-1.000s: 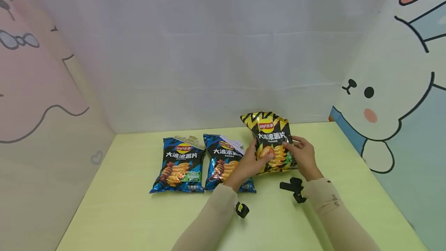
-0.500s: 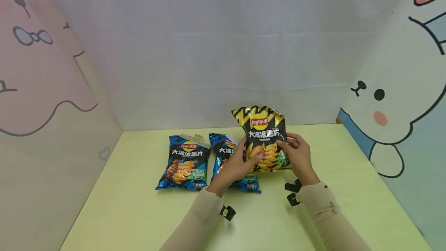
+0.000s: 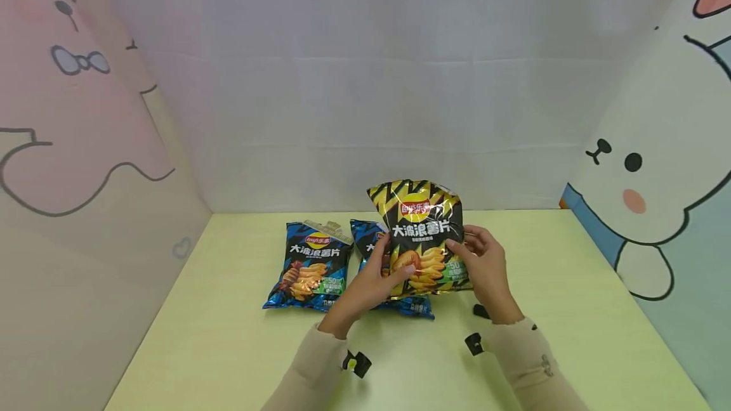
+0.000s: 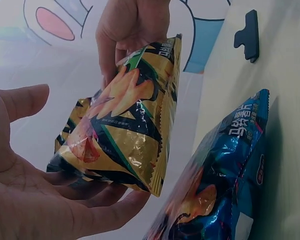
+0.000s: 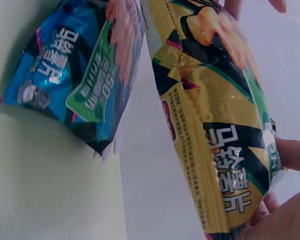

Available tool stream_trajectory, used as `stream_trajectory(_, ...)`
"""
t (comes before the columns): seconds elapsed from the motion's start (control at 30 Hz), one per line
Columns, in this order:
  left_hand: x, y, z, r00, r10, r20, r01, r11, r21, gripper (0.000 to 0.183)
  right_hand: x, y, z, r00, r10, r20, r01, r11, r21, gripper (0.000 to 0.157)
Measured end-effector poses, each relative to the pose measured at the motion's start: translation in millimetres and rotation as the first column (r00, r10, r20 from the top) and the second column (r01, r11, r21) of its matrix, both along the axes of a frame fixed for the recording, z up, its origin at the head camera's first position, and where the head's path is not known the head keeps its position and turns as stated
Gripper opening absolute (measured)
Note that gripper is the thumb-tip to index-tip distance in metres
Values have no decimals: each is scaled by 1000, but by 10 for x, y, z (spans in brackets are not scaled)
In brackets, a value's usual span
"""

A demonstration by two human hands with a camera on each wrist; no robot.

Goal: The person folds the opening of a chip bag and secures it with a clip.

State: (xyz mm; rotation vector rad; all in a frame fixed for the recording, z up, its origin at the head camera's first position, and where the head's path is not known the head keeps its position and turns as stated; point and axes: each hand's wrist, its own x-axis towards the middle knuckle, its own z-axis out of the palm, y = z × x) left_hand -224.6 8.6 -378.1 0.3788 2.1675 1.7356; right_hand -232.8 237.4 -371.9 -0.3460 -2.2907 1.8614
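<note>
A yellow and black bag of chips (image 3: 425,233) is held up between both hands, its printed front tilted toward the head camera. My left hand (image 3: 365,287) is at its left side, the fingers (image 4: 110,210) bent under the bag, the thumb on the front side and apart from it in the left wrist view. My right hand (image 3: 487,268) grips the right edge, thumb on the front, other fingers behind. Just below and behind it, a blue bag of chips (image 3: 412,307) lies on the table, largely covered by the yellow bag and left hand.
Left of these, another blue bag of chips (image 3: 308,271) lies on the pale yellow-green table (image 3: 228,341), a tan clip (image 3: 328,230) at its top. A black clip (image 4: 251,37) lies near the right wrist. White curtain (image 3: 365,113) closes the back; printed cartoon walls flank both sides.
Both hands have carried the yellow bag leftward and nearer, from right of the second blue bag to over it. The head view has shifted slightly to the left.
</note>
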Motion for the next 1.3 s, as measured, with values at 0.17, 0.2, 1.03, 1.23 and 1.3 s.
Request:
stream_trajectory(0.17,55,-124,-26,1000,5,0,-5,1000,10,90,107,-106,16,1000,20,3,-20,1000,13,46)
stream_trajectory(0.2,71,-146,-25,1000,9,-2,-9,1000,5,89,125,-126,18,1000,25,7,-25,1000,12,46)
stream_trajectory(1.03,626,-572,-232,994,89,-66,-97,988,-123,88,600,-570,-251,991,92,99,-86,994,-66,38)
stream_trajectory(1.23,687,-630,-345,996,89,10,-88,995,-41,80,671,-621,-362,984,112,138,-99,990,-97,37)
stream_trajectory(1.3,692,-640,-366,996,93,16,-93,995,-49,81,689,-627,-399,981,114,154,-99,990,-102,37)
